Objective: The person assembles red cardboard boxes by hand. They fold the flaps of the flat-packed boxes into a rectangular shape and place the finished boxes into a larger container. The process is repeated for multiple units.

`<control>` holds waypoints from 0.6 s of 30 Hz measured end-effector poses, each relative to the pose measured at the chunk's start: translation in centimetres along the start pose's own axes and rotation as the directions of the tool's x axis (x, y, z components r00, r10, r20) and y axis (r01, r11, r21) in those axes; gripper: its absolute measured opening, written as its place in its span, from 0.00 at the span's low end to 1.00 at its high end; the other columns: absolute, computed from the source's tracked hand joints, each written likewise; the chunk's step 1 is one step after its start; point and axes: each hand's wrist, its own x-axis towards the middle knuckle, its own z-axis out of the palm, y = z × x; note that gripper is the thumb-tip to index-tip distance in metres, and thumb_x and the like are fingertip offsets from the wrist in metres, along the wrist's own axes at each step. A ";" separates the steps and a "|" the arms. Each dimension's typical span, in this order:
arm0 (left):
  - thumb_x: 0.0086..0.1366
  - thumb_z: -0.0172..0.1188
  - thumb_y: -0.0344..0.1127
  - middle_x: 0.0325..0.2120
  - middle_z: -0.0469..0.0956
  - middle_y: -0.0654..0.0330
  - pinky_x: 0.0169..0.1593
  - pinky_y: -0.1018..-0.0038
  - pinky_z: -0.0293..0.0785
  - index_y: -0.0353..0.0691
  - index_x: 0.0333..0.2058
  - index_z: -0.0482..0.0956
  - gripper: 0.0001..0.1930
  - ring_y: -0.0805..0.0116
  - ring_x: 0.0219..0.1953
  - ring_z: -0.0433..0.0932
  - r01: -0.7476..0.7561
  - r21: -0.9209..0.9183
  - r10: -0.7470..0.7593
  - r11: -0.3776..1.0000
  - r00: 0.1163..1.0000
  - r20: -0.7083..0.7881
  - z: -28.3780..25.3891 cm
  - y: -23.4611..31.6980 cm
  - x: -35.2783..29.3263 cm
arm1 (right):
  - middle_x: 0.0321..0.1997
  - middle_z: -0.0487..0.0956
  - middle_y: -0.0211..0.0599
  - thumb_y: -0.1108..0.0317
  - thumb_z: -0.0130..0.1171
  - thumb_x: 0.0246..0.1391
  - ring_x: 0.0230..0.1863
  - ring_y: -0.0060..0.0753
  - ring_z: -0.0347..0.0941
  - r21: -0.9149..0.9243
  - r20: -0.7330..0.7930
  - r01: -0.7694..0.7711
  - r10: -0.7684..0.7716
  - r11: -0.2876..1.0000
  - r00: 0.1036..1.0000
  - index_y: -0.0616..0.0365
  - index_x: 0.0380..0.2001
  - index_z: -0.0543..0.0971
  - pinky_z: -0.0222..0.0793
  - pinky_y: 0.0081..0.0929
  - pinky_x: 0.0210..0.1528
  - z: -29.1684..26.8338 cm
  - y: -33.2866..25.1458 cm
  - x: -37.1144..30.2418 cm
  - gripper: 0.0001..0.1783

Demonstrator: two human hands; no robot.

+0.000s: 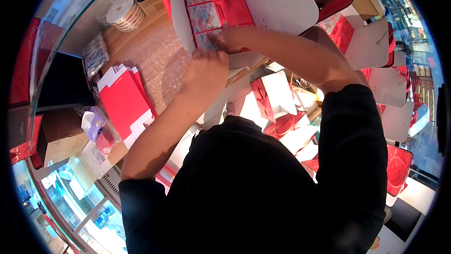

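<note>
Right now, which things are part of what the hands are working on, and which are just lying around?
In hand:
left hand
right hand
big white open cardboard box
red patterned packets inside

Lying about:
flat red-and-white folded cartons
white ribbon spool
brown cardboard box

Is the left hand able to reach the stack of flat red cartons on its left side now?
Probably yes: the left hand rests at the white box, and only bare bubble wrap lies between it and the flat red cartons.

Right hand fingers hidden behind white box flap; box top cut off.
</note>
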 end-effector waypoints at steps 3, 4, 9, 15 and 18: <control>0.55 0.58 0.41 0.26 0.78 0.54 0.44 0.66 0.70 0.38 0.31 0.72 0.12 0.60 0.32 0.78 0.004 -0.004 -0.004 1.000 1.000 -0.007 0.4 -0.2 -0.2 | 0.61 0.59 0.67 0.55 0.43 0.57 0.47 0.58 0.74 -0.123 -0.013 -0.030 0.029 0.992 1.000 0.33 0.68 0.45 0.64 0.49 0.55 -0.9 -0.7 -1.4 0.36; 0.55 0.58 0.41 0.27 0.78 0.54 0.44 0.66 0.70 0.38 0.31 0.72 0.12 0.60 0.32 0.78 0.007 0.002 -0.007 1.000 1.000 0.008 0.4 -0.2 -0.3 | 0.58 0.63 0.65 0.57 0.43 0.57 0.47 0.57 0.74 -0.143 -0.016 -0.039 0.037 0.989 0.999 0.35 0.68 0.45 0.63 0.49 0.55 -1.5 -1.1 -2.0 0.37; 0.54 0.59 0.41 0.28 0.77 0.54 0.44 0.67 0.70 0.38 0.32 0.72 0.13 0.61 0.33 0.78 -0.005 0.018 0.005 1.000 1.000 -0.027 0.8 -0.2 -0.1 | 0.47 0.76 0.57 0.59 0.46 0.55 0.49 0.56 0.73 -0.046 -0.044 0.018 -0.020 0.999 0.999 0.43 0.67 0.49 0.58 0.65 0.54 -1.9 -0.9 -2.4 0.37; 0.54 0.59 0.42 0.28 0.77 0.54 0.47 0.67 0.69 0.38 0.34 0.71 0.15 0.61 0.34 0.78 0.007 -0.010 -0.007 1.000 1.000 -0.018 0.5 -0.4 -0.5 | 0.43 0.76 0.63 0.65 0.53 0.51 0.43 0.52 0.77 -0.002 -0.001 -0.098 0.098 0.995 0.995 0.59 0.66 0.48 0.70 0.53 0.46 -2.7 -0.7 -3.3 0.41; 0.54 0.57 0.40 0.28 0.77 0.55 0.46 0.68 0.68 0.37 0.35 0.72 0.14 0.62 0.33 0.77 -0.034 0.022 0.036 0.999 0.998 -0.056 0.5 -0.3 -0.6 | 0.43 0.77 0.61 0.66 0.56 0.49 0.41 0.52 0.78 0.062 -0.114 -0.295 0.300 0.954 0.947 0.67 0.60 0.60 0.73 0.48 0.41 0.8 1.1 -2.4 0.36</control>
